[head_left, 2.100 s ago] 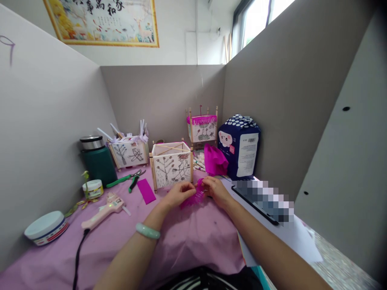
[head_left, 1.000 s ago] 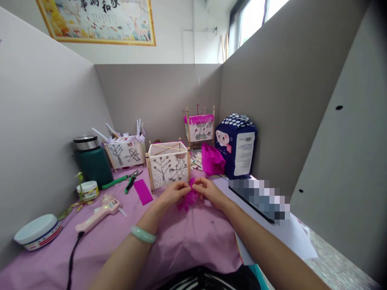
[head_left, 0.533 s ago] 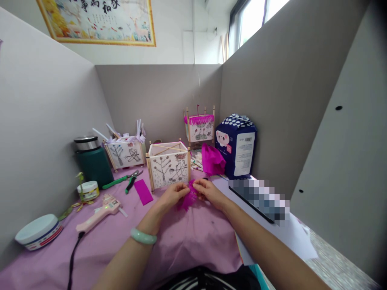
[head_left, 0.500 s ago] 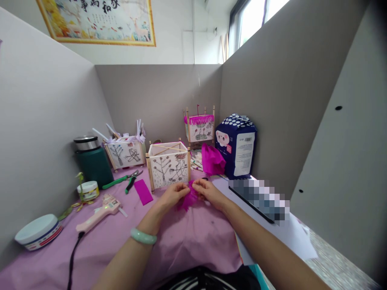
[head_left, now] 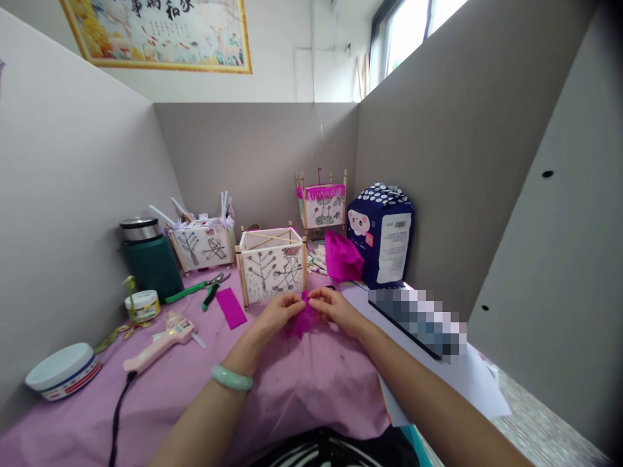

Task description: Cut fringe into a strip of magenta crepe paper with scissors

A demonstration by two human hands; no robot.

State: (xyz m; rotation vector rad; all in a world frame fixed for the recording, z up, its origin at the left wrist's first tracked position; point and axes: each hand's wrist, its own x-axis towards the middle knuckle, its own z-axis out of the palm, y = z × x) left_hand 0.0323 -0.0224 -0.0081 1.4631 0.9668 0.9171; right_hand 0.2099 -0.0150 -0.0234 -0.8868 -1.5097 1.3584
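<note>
A piece of magenta crepe paper (head_left: pixel 304 322) hangs between my two hands, its lower edge looking fringed. My left hand (head_left: pixel 280 312) pinches it from the left, a pale green bangle (head_left: pixel 232 377) on that wrist. From the right, my right hand (head_left: pixel 335 307) pinches the same piece, fingertips close to the left ones. Just behind stands a paper lantern frame (head_left: pixel 272 272) of wooden sticks with drawn plants on its white side. A flat magenta strip (head_left: pixel 232 308) lies left of it.
At left lie a pink glue gun (head_left: pixel 163 344), green-handled pliers (head_left: pixel 195 290), a white tub (head_left: pixel 63 371), a small jar (head_left: pixel 143 305) and a green bottle (head_left: pixel 150 259). Behind are two more lanterns (head_left: pixel 202 246), crumpled magenta paper (head_left: pixel 343 257) and a blue package (head_left: pixel 382 237). White paper (head_left: pixel 467 383) lies right.
Both hands keep their pinch on the crepe paper, with only a very slight shift of the fingertips. The other things stay where they were.
</note>
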